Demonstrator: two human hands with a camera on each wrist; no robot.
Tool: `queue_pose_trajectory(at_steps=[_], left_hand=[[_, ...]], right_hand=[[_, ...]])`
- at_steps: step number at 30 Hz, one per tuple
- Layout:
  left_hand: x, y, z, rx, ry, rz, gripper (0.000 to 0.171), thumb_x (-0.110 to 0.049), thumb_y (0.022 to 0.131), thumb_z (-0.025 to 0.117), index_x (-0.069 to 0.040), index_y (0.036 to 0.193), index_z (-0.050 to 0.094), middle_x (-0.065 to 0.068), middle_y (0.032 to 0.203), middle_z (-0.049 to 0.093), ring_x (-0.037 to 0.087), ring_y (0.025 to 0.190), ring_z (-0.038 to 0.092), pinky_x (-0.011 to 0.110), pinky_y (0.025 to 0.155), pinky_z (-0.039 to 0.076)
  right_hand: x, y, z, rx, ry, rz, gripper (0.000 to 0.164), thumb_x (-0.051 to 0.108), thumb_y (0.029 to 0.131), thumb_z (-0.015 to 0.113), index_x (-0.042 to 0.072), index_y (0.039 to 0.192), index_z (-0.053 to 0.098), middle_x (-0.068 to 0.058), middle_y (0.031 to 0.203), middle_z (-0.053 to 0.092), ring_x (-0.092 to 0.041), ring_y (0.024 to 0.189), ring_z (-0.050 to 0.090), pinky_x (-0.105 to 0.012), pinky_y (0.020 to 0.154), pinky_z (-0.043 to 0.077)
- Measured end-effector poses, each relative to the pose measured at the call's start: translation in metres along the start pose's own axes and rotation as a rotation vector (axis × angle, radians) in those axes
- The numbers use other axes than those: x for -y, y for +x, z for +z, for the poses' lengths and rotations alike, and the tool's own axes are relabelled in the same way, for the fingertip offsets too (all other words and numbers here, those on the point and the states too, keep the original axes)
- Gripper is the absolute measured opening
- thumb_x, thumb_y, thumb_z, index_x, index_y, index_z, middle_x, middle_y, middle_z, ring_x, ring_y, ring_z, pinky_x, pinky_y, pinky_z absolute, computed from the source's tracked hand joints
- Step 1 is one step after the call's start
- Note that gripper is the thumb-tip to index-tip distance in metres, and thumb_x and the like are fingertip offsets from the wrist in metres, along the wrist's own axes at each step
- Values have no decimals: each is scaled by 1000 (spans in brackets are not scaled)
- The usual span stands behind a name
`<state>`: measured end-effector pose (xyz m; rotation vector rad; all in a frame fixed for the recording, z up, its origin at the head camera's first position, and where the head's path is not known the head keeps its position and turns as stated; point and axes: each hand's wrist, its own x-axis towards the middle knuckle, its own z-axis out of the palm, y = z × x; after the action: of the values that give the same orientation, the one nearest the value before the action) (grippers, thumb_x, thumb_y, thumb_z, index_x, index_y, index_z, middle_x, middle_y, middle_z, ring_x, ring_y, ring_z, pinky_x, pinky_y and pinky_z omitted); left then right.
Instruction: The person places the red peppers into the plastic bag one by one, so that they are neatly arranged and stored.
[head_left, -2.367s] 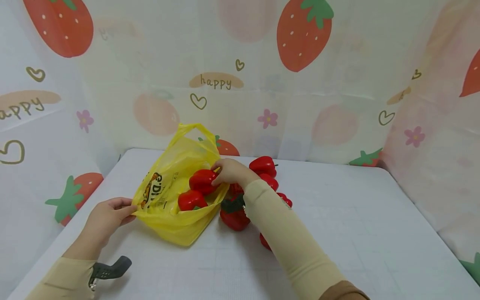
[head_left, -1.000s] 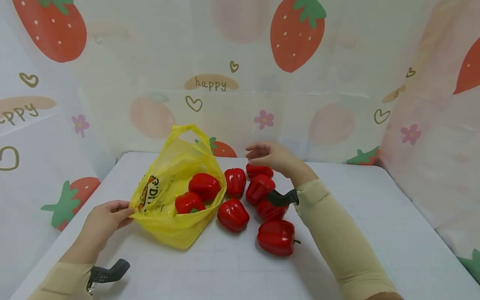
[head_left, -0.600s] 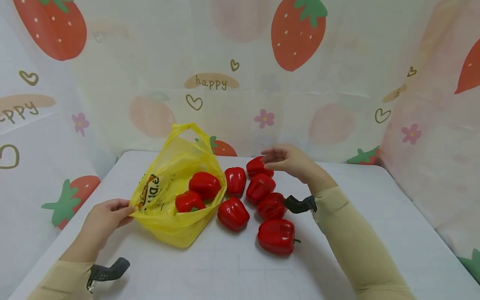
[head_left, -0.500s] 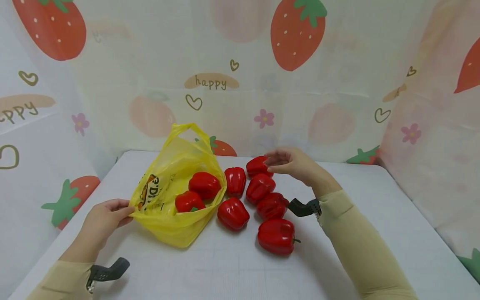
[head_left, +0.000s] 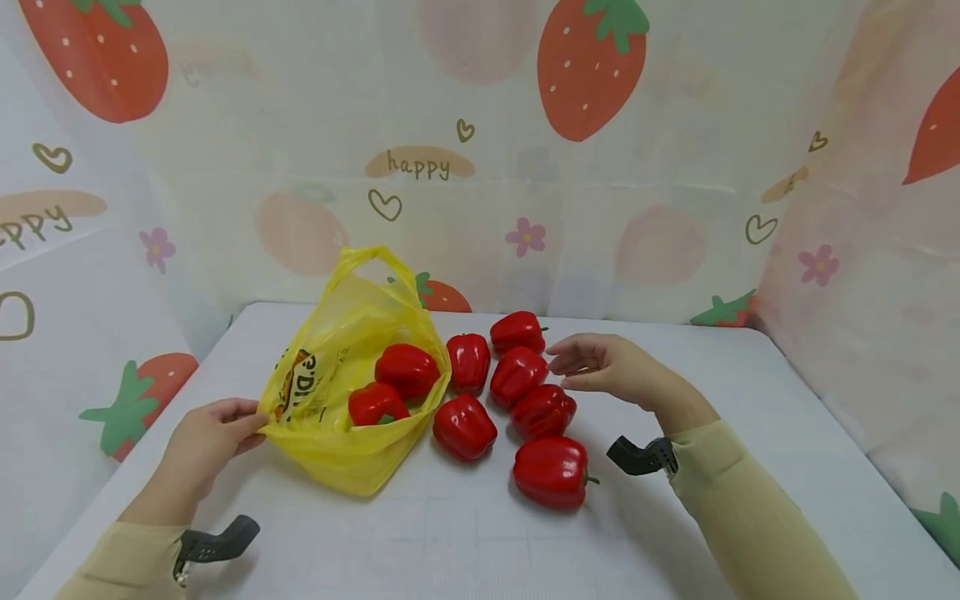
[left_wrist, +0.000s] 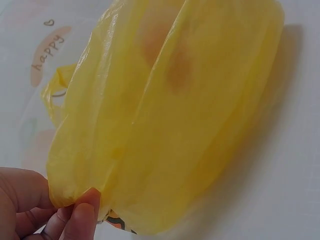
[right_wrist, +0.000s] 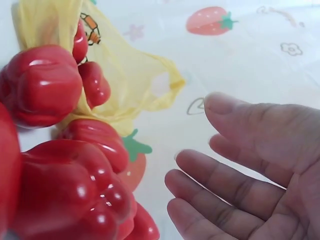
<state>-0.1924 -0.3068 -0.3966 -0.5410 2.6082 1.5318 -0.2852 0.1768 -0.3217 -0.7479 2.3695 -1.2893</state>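
Note:
My left hand (head_left: 213,437) pinches the left edge of a yellow plastic bag (head_left: 330,454) between thumb and fingers. The bag lies with its mouth spread, and two red bell peppers sit in it, one bell pepper (head_left: 407,371) behind the other bell pepper (head_left: 375,404). Several more red bell peppers lie on the table right of the bag. My right hand (head_left: 618,367) hovers beside them with relaxed fingers and holds nothing; its fingertips are close to the middle bell pepper (head_left: 519,377). In the right wrist view the palm (right_wrist: 280,200) faces the peppers.
The nearest bell pepper (head_left: 551,472) lies with its stem to the right. Behind the white table (head_left: 720,483) hangs a sheet (head_left: 480,208) printed with strawberries and hearts. Black wrist devices, the left device (head_left: 217,542) and the right device (head_left: 641,456), stick out over the table.
My right hand has let go of a bell pepper in the bag, moved right over the loose peppers and then come nearer and lower. My left hand keeps its pinch on the bag.

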Motion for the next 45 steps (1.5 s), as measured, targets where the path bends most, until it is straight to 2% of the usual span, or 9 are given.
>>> queue_pose_trajectory(at_steps=[4, 11, 15, 18, 22, 27, 33, 45], left_hand=[[-1, 0, 0, -5, -7, 18, 50, -30, 88, 60, 2, 124, 50, 22, 119, 51, 14, 86, 60, 23, 74, 54], [1, 0, 2, -4, -3, -14, 50, -31, 88, 61, 1, 125, 50, 22, 121, 50, 16, 88, 60, 25, 76, 53], [3, 0, 3, -7, -3, -12, 50, -31, 88, 60, 1, 125, 50, 22, 121, 51, 18, 89, 60, 26, 77, 53], [4, 0, 3, -9, -4, -10, 49, -31, 88, 60, 1, 125, 50, 22, 121, 51, 18, 90, 60, 26, 77, 53], [4, 1, 3, -9, -7, -11, 50, -32, 88, 60, 1, 125, 50, 22, 121, 51, 18, 90, 60, 25, 76, 53], [4, 1, 3, -8, -10, -10, 50, -32, 88, 61, 1, 125, 50, 21, 120, 51, 18, 89, 60, 25, 76, 53], [5, 2, 2, -8, -17, -14, 50, -32, 88, 61, 0, 125, 51, 21, 121, 51, 17, 89, 60, 25, 76, 53], [6, 1, 2, -7, -20, -18, 50, -31, 87, 61, 0, 125, 51, 22, 121, 51, 19, 91, 60, 25, 76, 53]], right_hand=[[-4, -6, 5, 24, 26, -19, 43, 17, 83, 67, 11, 123, 54, -14, 113, 60, -29, 106, 56, -37, 84, 52], [-19, -19, 17, 105, 91, -26, 46, 15, 84, 66, 2, 125, 51, -15, 115, 59, -28, 108, 56, -33, 86, 51], [-26, -28, 22, 90, 106, -14, 43, 14, 84, 66, 2, 123, 52, -16, 118, 58, -29, 110, 54, -32, 86, 50], [-31, -34, 25, 71, 122, -46, 40, 12, 84, 65, 2, 121, 53, -18, 118, 57, -33, 110, 53, -29, 87, 50], [-38, -42, 29, 89, 143, -80, 38, 7, 84, 63, -1, 121, 53, -21, 119, 56, -36, 112, 52, -27, 88, 49], [-41, -49, 36, 120, 133, -50, 41, 9, 83, 66, 1, 122, 53, -17, 122, 55, -31, 113, 52, -30, 90, 48], [-50, -51, 43, 108, 129, -13, 44, 11, 80, 69, 7, 122, 55, -11, 123, 54, -29, 118, 46, -34, 93, 46], [-54, -54, 62, 106, 96, 88, 70, 19, 70, 78, 18, 133, 45, -9, 130, 44, -34, 124, 35, -44, 88, 49]])
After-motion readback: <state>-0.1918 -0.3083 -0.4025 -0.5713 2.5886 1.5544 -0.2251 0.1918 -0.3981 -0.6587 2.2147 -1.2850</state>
